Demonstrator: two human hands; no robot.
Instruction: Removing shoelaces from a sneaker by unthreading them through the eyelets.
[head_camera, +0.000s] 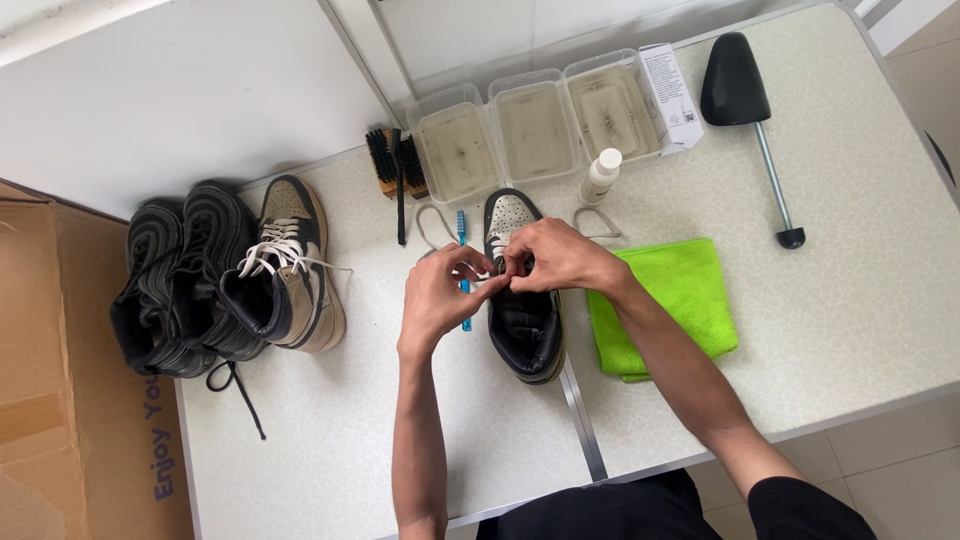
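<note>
Shoe (522, 320) mid-table, long axis toe toward far edge. Left hand (437, 297) and right hand (555, 257) both pinch its lace (492, 285). Three shoes (230, 275) at left edge; three trays (535, 128) at far edge.

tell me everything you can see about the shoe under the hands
The shoe is a black and cream high-top sneaker lying on the speckled white table, toe pointing away from the person, perforated cream toe box visible. Its collar and lining look black and padded. White laces run through its eyelets; the left hand and right hand pinch them over the tongue. A green cloth lies beside it.
</note>
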